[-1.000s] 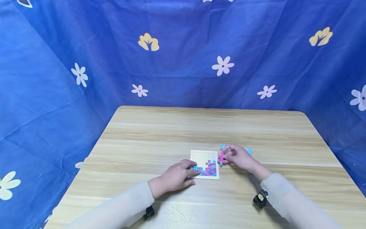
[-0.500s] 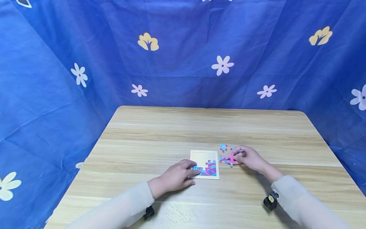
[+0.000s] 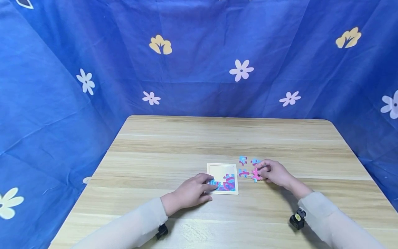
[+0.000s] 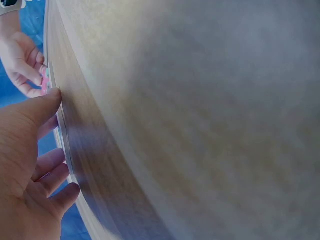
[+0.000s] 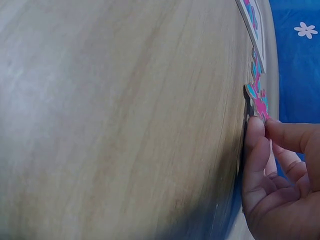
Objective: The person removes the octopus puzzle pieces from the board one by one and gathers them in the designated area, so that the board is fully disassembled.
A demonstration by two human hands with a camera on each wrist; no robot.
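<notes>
R hand (image 3: 275, 174) pinches pink jigsaw pc (image 3: 255, 175); L hand (image 3: 192, 191), fingers (image 3: 210, 187) spread, rests on puzzle tray (image 3: 217, 171). Pc prob. light, stiff; grip by edges.

The left hand (image 3: 191, 192) and the right hand (image 3: 275, 173) are bare. In the head view, the left sleeve (image 3: 124, 226), at seven o'clock, and the right sleeve (image 3: 332, 218), at four o'clock, are long and pale grey. Beside each cuff is one small black device: the left device (image 3: 161, 231), the right device (image 3: 296, 222) with a yellowish spot (image 3: 297, 217).
</notes>
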